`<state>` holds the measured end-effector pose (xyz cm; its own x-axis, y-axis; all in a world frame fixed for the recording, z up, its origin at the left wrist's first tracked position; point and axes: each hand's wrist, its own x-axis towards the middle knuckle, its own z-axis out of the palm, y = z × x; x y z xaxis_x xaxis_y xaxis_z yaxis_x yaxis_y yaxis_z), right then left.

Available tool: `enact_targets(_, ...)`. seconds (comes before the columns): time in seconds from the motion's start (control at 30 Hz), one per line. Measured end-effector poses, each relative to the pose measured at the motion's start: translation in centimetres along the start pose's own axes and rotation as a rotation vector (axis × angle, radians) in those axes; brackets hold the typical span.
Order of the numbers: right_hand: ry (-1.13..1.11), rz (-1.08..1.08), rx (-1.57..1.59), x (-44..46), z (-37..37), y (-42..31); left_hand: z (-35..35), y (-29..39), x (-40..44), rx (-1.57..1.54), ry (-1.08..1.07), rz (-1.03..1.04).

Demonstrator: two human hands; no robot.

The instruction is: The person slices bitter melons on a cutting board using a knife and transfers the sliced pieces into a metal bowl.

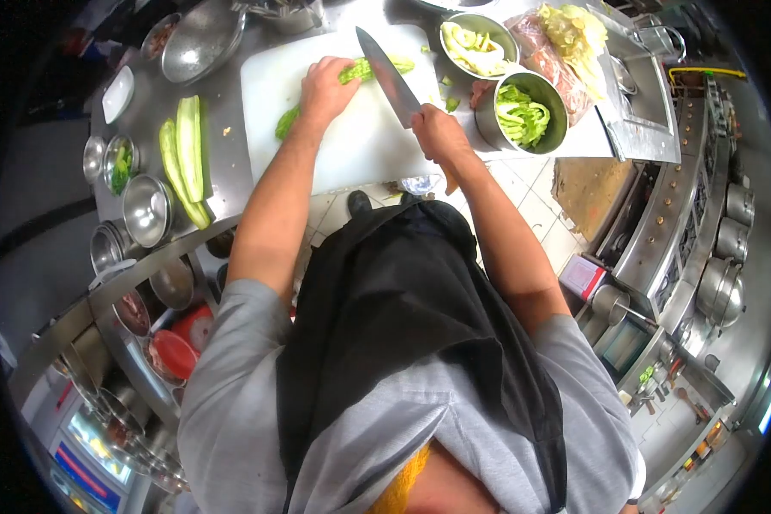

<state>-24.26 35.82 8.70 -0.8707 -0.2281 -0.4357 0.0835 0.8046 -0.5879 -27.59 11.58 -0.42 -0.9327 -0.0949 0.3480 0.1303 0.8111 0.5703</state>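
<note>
On the white cutting board [377, 154], my left hand [324, 91] holds down a long, bumpy light-green vegetable [361, 70] with bent fingers. Its exact kind I cannot tell. Another green piece [288, 122] lies beside my left wrist. My right hand [439, 133] is closed around the handle of a large chef's knife [387, 81]. The blade slants up and left over the board, close to the right part of the vegetable; whether it touches is unclear. Small green scraps [451, 104] lie off the board's right edge.
Two pale-green halved long vegetables [188, 154] lie left of the board. Steel bowls [147, 211] and a colander [201, 43] stand further left. To the right are a steel pot [488, 120] of green slices, a bowl [454, 68] of pale slices and bagged leaves [574, 38].
</note>
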Motion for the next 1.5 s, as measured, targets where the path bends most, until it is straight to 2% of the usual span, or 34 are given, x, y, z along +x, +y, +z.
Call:
enact_targets(0.07, -0.071, 0.079, 0.049, -0.3, 0.5, 0.2, 0.1, -0.1, 0.1, -0.021, 0.013, 0.024)
enact_targets(0.13, -0.049, -0.03, -0.099, -0.6, 2.0, 2.6, 0.1, 0.1, 0.1, -0.013, 0.009, 0.011)
enact_targets(0.17, -0.122, -0.031, -0.069, -1.9, 1.9, 2.8, 0.0, 0.1, 0.1, -0.004, 0.004, 0.0)
enact_targets(0.23, -0.126, -0.055, -0.117, -3.9, 2.7, 4.8, -0.1, -0.1, 0.1, -0.007, -0.007, -0.012)
enact_targets(0.4, -0.146, 0.01, -0.016, -9.0, -1.0, 5.4, -0.3, 0.0, 0.7, -0.004, -0.031, -0.034)
enact_targets(0.5, 0.069, -0.028, -0.048, -7.0, -1.1, 5.3, -0.1, 0.7, 0.5, 0.017, -0.079, -0.007)
enact_targets(0.6, 0.139, -0.081, -0.12, -2.3, -0.3, 3.3, -0.1, 1.0, 0.7, 0.066, -0.056, -0.025)
enact_targets(0.7, 0.088, -0.048, -0.006, -0.2, 0.8, 2.2, 0.0, 0.9, 0.5, 0.059, -0.061, -0.041)
enact_targets(0.77, -0.021, 0.07, 0.052, -0.7, 1.2, 1.7, 0.0, 0.8, 0.5, 0.059, -0.082, -0.06)
enact_targets(0.87, -0.142, 0.044, -0.039, -2.9, 2.1, 3.8, -0.1, 0.9, 0.6, 0.073, -0.077, -0.077)
enact_targets(1.0, -0.125, -0.043, -0.131, -6.7, 1.4, 6.8, 0.0, 0.7, 1.3, 0.088, -0.113, -0.083)
enact_targets(1.07, -0.165, 0.085, -0.002, -9.5, -0.9, 6.0, 0.1, 1.5, 2.2, 0.132, -0.093, -0.038)
enact_targets(1.13, -0.11, 0.055, 0.009, -10.1, -1.0, 7.3, 0.3, 2.4, 3.2, 0.105, -0.126, 0.021)
enact_targets(1.2, -0.049, 0.24, 0.114, -10.7, -2.1, 6.3, 0.5, 3.0, 3.4, 0.082, -0.159, 0.084)
enact_targets(1.27, -0.029, 0.239, 0.167, -10.4, -2.3, 6.0, 0.9, 3.3, 3.5, 0.154, -0.287, 0.028)
enact_targets(1.3, -0.026, 0.241, 0.175, -10.1, -2.4, 5.6, 0.7, 3.2, 3.3, 0.156, -0.286, 0.03)
enact_targets(1.37, -0.025, 0.236, 0.188, -9.4, -2.0, 5.4, 0.0, 2.5, 2.2, 0.153, -0.244, 0.026)
enact_targets(1.43, 0.05, 0.046, 0.05, -8.1, -1.0, 5.7, -0.7, 1.8, 0.8, 0.128, -0.188, 0.037)
enact_targets(1.5, 0.041, 0.03, 0.03, -6.8, -0.5, 4.9, -1.1, 1.3, -0.5, 0.103, -0.135, 0.043)
